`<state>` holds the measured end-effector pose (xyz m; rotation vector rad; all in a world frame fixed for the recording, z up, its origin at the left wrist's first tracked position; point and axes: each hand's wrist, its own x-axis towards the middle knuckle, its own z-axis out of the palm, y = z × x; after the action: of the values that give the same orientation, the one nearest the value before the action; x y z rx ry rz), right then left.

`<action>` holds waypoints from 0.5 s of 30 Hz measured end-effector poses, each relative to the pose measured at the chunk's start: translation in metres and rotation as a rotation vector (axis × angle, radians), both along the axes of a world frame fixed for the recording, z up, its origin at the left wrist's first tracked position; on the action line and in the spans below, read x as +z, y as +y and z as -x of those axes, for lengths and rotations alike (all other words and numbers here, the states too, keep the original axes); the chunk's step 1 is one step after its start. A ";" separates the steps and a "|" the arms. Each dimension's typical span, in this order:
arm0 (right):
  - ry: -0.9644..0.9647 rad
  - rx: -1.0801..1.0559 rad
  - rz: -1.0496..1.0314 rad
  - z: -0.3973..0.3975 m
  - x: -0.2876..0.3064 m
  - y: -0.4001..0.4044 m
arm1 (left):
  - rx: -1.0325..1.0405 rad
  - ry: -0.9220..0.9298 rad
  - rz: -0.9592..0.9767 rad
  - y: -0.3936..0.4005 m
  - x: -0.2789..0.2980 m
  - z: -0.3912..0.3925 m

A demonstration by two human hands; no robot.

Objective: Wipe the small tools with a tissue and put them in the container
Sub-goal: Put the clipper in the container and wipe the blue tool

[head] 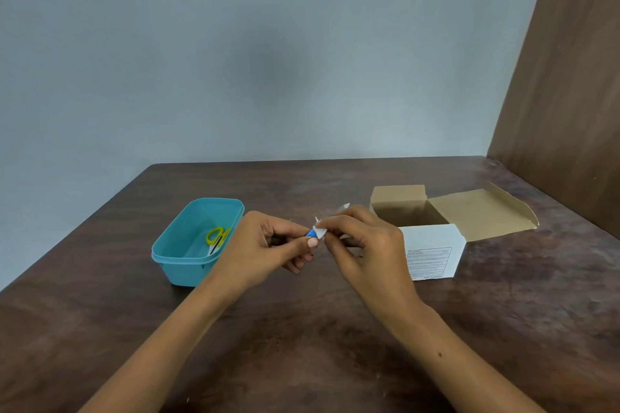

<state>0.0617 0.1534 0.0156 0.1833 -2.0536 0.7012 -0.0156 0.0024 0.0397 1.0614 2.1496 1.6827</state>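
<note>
Tool (309, 233), small and blue, pinched in left hand (268, 245) above table (302, 329), centre. Right hand (364, 240) pinches tissue (319, 232) around its tip. Advice: rotate tool while wiping, then drop into container (174, 256), left, beside scissors (217, 237).

Soft even light, dim-ish, faint shadow on wall (268, 77), slight blur overall, wide-angle bend at edges.

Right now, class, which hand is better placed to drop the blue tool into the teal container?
Left hand: it already pinches the blue tool and sits beside the teal container.
</note>
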 end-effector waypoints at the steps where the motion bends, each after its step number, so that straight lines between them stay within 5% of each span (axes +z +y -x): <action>1: -0.001 -0.019 -0.013 0.001 0.000 0.002 | -0.003 -0.003 0.000 0.000 0.000 0.000; 8: 0.027 -0.196 0.074 0.000 0.003 0.017 | -0.004 -0.044 -0.035 0.002 0.001 -0.001; 15: -0.006 -0.022 0.023 0.001 -0.001 -0.002 | -0.001 0.031 -0.007 0.001 -0.002 0.002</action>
<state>0.0611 0.1515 0.0147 0.1453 -2.0495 0.7129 -0.0177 0.0035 0.0376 1.0963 2.1636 1.6853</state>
